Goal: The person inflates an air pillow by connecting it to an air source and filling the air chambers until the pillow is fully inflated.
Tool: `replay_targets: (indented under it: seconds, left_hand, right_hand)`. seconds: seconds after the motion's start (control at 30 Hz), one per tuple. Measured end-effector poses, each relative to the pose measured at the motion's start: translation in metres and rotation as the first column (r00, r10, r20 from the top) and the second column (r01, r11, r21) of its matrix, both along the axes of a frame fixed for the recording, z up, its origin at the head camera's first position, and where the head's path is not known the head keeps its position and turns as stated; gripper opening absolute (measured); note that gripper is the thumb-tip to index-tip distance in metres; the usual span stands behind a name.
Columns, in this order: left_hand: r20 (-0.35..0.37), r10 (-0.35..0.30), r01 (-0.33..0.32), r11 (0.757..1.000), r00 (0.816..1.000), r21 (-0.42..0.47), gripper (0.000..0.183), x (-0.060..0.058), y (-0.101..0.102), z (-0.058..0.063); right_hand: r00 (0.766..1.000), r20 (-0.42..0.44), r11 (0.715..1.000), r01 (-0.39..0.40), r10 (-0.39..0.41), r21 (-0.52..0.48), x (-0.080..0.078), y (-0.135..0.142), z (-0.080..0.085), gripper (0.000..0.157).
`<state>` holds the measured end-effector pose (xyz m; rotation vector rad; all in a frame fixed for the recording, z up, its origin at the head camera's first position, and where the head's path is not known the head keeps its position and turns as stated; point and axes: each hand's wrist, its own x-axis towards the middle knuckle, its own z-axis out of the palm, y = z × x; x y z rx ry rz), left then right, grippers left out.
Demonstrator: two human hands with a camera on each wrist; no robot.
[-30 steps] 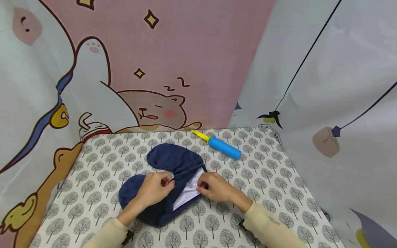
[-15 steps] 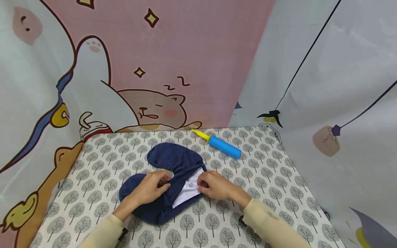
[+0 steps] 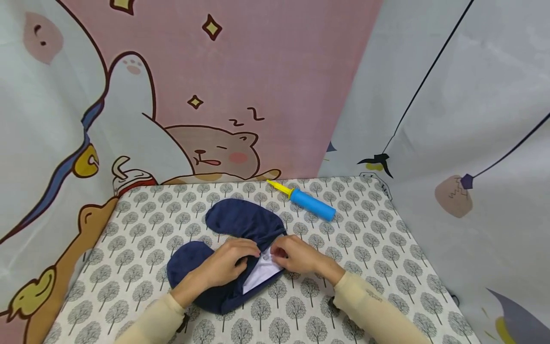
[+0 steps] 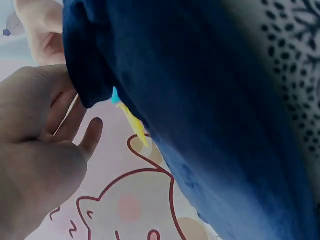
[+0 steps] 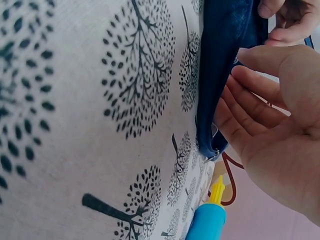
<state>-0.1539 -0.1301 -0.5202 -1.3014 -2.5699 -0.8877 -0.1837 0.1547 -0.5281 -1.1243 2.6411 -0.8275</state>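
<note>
A navy U-shaped neck pillow (image 3: pixel 242 217) lies on the tree-print cloth. Its cover is open along one side and shows a white inner (image 3: pixel 263 272) with a small round clear valve. My left hand (image 3: pixel 229 260) holds the cover's upper edge beside the opening; in the left wrist view its fingers reach the hanging navy flap (image 4: pixel 87 70), partly hidden by it. Across the opening, my right hand (image 3: pixel 296 255) pinches at the pillow with curled fingers. In the right wrist view its thumb and index finger meet at the zip edge (image 5: pixel 227 75); what lies between them is hard to see.
A blue hand pump (image 3: pixel 312 204) with a yellow nozzle lies behind the pillow, to the right. The cloth-covered table (image 3: pixel 369 286) meets a printed cartoon curtain (image 3: pixel 275 86) at the back, with hanging sheets on both sides.
My left hand drew back from the cover's edge, then came right to it again, close to the right hand. The flap now covers more of the white inner. The right hand has barely moved.
</note>
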Motion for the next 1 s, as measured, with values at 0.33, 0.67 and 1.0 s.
replay_targets:
  seconds: [0.33,0.67,1.0]
  left_hand:
    - [0.077,0.064,-0.057,0.994,0.995,-0.096,0.036,0.0,0.0,-0.008]
    - [0.164,0.127,-0.094,0.977,0.978,-0.192,0.049,-0.003,-0.004,-0.011]
    - [0.174,0.12,-0.088,0.979,0.977,-0.182,0.049,-0.004,-0.005,-0.013]
  right_hand:
    - [1.0,0.009,1.0,-0.022,0.022,-0.003,-0.004,-0.002,-0.007,0.01]
    - [0.997,-0.069,0.999,-0.023,0.025,0.04,-0.004,-0.014,-0.005,0.011]
    - [0.995,-0.098,0.997,0.014,-0.006,0.08,-0.005,-0.02,-0.006,0.012]
